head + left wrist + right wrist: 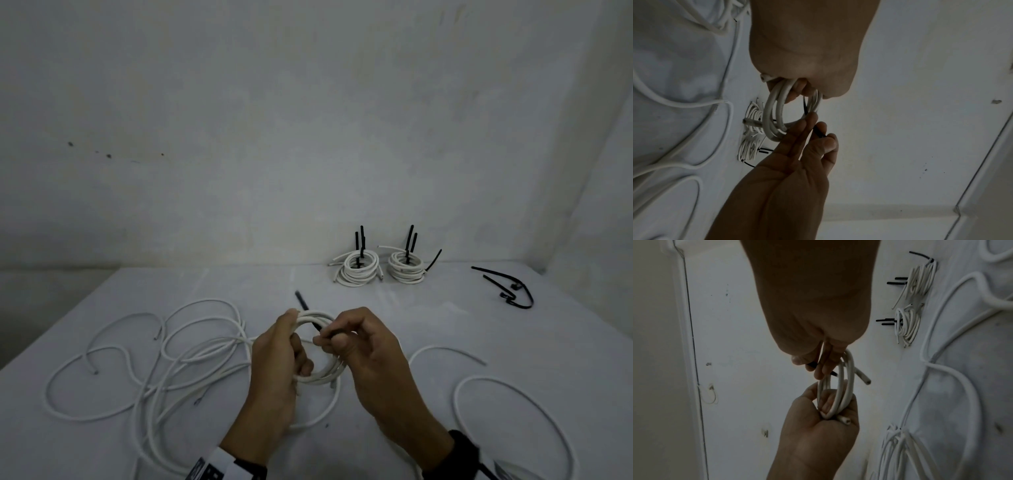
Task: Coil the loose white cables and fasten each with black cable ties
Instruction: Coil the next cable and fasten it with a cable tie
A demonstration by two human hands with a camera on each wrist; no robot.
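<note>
Head view: on the white table (376, 308), two tied coils (358, 269) (406, 267) stand near the far edge, spare black cable ties (507, 289) lie toward the far right corner, and loose white cables (164, 356) sprawl on the left side, with more on the right (513, 411). Over the near middle, the left hand (277, 363) grips a small white coil (317, 346), fingers curled round it. The right hand (363, 353) pinches a black cable tie (305, 303) at the coil.

Left wrist view: the left hand's fingers (797, 91) wrap the coil (774, 112); the tie (818, 129) sits between the right hand's fingertips.

Right wrist view: thumb and fingers (824, 368) are clamped on the tie (812, 364), just beside the coil (840, 386).
</note>
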